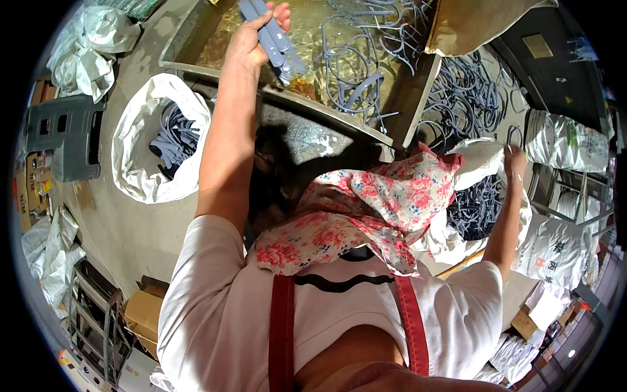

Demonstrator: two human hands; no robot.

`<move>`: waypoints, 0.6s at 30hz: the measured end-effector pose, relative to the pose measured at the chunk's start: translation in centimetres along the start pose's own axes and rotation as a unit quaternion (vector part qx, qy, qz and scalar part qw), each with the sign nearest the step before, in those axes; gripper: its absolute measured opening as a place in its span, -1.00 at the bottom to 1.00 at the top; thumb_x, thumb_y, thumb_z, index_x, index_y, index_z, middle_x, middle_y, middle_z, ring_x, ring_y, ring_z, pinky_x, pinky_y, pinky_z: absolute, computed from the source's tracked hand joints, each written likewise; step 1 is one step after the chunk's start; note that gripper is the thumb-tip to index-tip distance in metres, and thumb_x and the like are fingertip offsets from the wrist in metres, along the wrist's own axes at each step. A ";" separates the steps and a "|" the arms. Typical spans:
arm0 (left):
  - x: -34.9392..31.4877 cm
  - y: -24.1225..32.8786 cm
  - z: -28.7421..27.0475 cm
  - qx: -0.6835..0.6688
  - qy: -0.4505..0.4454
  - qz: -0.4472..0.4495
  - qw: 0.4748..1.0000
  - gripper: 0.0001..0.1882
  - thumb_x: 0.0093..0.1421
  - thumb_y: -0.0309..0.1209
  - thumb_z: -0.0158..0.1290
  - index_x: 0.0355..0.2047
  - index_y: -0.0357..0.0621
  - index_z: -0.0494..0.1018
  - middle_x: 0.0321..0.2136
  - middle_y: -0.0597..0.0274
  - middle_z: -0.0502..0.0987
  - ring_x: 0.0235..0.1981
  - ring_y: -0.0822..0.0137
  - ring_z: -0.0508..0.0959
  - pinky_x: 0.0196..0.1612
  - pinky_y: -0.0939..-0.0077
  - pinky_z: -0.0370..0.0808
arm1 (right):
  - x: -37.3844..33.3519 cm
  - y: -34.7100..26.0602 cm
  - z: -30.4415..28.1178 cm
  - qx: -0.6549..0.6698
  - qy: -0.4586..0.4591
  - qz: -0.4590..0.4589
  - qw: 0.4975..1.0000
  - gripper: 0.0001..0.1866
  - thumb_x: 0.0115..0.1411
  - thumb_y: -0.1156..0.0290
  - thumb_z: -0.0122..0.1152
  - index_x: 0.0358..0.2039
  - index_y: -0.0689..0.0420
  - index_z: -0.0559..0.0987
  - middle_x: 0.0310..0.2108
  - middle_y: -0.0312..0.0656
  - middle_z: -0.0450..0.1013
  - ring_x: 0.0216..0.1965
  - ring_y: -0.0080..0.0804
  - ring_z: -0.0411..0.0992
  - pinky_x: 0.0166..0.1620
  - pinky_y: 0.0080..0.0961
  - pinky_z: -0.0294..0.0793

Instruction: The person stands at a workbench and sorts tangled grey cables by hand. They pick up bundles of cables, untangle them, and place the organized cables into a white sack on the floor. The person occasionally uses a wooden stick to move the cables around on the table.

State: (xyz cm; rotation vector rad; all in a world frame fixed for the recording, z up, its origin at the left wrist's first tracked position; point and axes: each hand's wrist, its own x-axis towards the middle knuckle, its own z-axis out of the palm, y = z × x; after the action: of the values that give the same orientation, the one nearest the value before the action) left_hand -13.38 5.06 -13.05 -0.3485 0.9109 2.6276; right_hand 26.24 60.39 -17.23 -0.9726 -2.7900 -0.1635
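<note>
My left hand is closed around a few flat grey plastic pieces, which hang over the near side of a metal tank. Shallow, yellowish water fills the tank, and thin curly grey plastic strips lie in it toward the right. On the right, my right hand is closed at the rim of a white woven sack; its fingertips are small in the picture. Inside that sack is a heap of small dark grey plastic scraps. A flowered apron covers my lap.
Left of my left forearm stands an open white sack with grey pieces inside. A grey plastic stool is farther left. Tangled grey strips pile up right of the tank. Full white sacks line the right side.
</note>
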 end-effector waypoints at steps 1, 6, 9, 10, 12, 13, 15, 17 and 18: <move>-0.2 0.4 -0.7 0.033 -0.007 0.034 0.999 -0.92 0.11 -0.53 -0.09 -0.36 -0.20 0.36 -0.60 0.21 0.36 -0.65 0.40 0.34 -0.60 0.58 0.31 | 1.5 -11.9 -5.1 0.004 -0.105 0.004 0.994 -0.62 0.06 0.13 0.08 -0.31 0.24 0.50 -0.37 0.02 0.48 -0.30 -0.01 0.42 -0.22 -0.34 0.40; 3.2 2.6 -4.4 0.065 -0.172 0.039 0.982 -0.75 0.16 -0.48 -0.07 -0.17 -0.35 0.34 -0.59 0.27 0.31 -0.59 0.43 0.33 -0.50 0.59 0.33 | 7.2 -30.0 1.9 0.250 -0.185 -0.199 0.929 -0.73 0.08 0.30 0.11 -0.22 0.14 0.50 -0.33 -0.04 0.48 -0.30 -0.18 0.47 -0.25 -0.46 0.42; 2.1 2.2 -2.8 0.118 -0.023 0.054 0.991 -0.78 0.15 -0.46 -0.04 -0.21 -0.29 0.36 -0.70 0.42 0.10 -0.71 0.54 0.08 -0.61 0.64 0.11 | 9.3 -40.3 6.7 0.210 -0.200 -0.282 0.914 -0.74 0.07 0.17 0.06 -0.31 0.05 0.53 -0.37 -0.05 0.47 -0.30 -0.08 0.43 -0.24 -0.27 0.40; 2.1 2.1 -2.8 0.124 -0.015 0.051 0.991 -0.79 0.15 -0.46 -0.04 -0.21 -0.29 0.36 -0.71 0.42 0.10 -0.72 0.54 0.09 -0.62 0.63 0.12 | 9.6 -43.5 8.9 0.249 -0.184 -0.292 0.905 -0.72 0.07 0.15 0.06 -0.32 0.06 0.54 -0.36 -0.07 0.47 -0.30 -0.08 0.43 -0.22 -0.27 0.41; 2.8 2.1 -2.8 0.138 -0.001 0.045 0.989 -0.79 0.14 -0.47 -0.05 -0.22 -0.30 0.36 -0.73 0.42 0.11 -0.74 0.54 0.10 -0.63 0.62 0.15 | 10.3 -49.5 12.8 0.243 -0.197 -0.289 0.905 -0.70 0.08 0.15 0.04 -0.29 0.07 0.52 -0.35 -0.03 0.47 -0.29 -0.06 0.42 -0.22 -0.28 0.42; 2.9 2.1 -2.6 0.160 0.015 0.036 0.986 -0.80 0.12 -0.48 -0.02 -0.25 -0.29 0.36 -0.74 0.41 0.14 -0.75 0.53 0.12 -0.64 0.62 0.15 | 10.0 -52.0 13.8 0.217 -0.210 -0.265 0.916 -0.65 0.09 0.12 0.03 -0.22 0.09 0.49 -0.30 -0.01 0.46 -0.24 -0.05 0.41 -0.19 -0.29 0.41; 3.3 1.6 -2.8 0.184 0.036 0.035 0.982 -0.81 0.10 -0.48 0.01 -0.27 -0.29 0.36 -0.74 0.38 0.18 -0.75 0.52 0.15 -0.65 0.61 0.16 | 9.5 -55.8 14.6 0.105 -0.259 -0.239 0.930 -0.43 0.09 0.03 0.00 -0.02 0.21 0.35 -0.14 0.04 0.40 -0.06 0.01 0.33 -0.01 -0.21 0.28; 3.8 1.2 -3.1 0.206 0.046 0.029 0.977 -0.82 0.07 -0.48 0.05 -0.32 -0.28 0.36 -0.74 0.33 0.26 -0.76 0.49 0.20 -0.67 0.59 0.19 | 8.8 -57.0 18.4 0.061 -0.149 -0.227 0.960 -0.36 0.09 -0.03 -0.01 0.01 0.24 0.31 -0.09 0.04 0.37 0.00 0.04 0.27 0.07 -0.12 0.14; 4.0 1.0 -3.5 0.218 0.058 0.020 0.974 -0.82 0.08 -0.48 0.05 -0.32 -0.28 0.35 -0.74 0.33 0.26 -0.76 0.49 0.21 -0.67 0.59 0.19 | 8.3 -57.5 19.2 0.036 -0.095 -0.222 0.970 -0.33 0.08 -0.06 -0.02 0.02 0.26 0.29 -0.06 0.03 0.35 0.04 0.05 0.24 0.11 -0.08 0.07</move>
State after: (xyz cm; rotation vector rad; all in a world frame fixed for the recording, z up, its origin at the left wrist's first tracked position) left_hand -17.06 3.03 -16.50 -0.3727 1.5078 2.3684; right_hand -18.64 23.67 -36.82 -0.3487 -3.1240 -0.0265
